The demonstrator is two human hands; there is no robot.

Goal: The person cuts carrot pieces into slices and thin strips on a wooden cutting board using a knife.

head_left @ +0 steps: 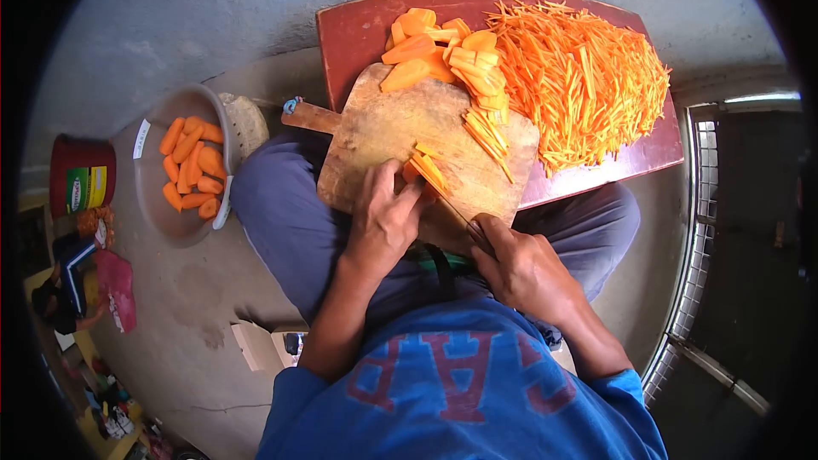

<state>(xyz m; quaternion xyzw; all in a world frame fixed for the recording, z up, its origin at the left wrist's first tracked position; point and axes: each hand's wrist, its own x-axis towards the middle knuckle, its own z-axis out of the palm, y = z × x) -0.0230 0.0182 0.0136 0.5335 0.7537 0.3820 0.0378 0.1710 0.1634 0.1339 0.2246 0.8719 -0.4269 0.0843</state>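
My left hand (383, 217) presses its fingertips against a small stack of carrot slices (429, 168) on the wooden cutting board (409, 132). In my right hand (524, 266) is a knife (460, 215), its fingers wrapped round the handle and its blade at the stack's edge. Cut carrot sticks (490, 140) lie on the board's right part. Thicker carrot slices (409, 49) are heaped at the board's far edge. Right of them a large pile of shredded carrot (579, 85) covers much of the red table (358, 24).
A grey basin (152, 175) holding several whole carrots (194, 162) stands at the left. Beyond it is a dark red bucket (83, 177). An open cardboard box (260, 347) lies on the floor. Another person (72, 285) is at the far left. A metal grille (694, 264) borders the right side.
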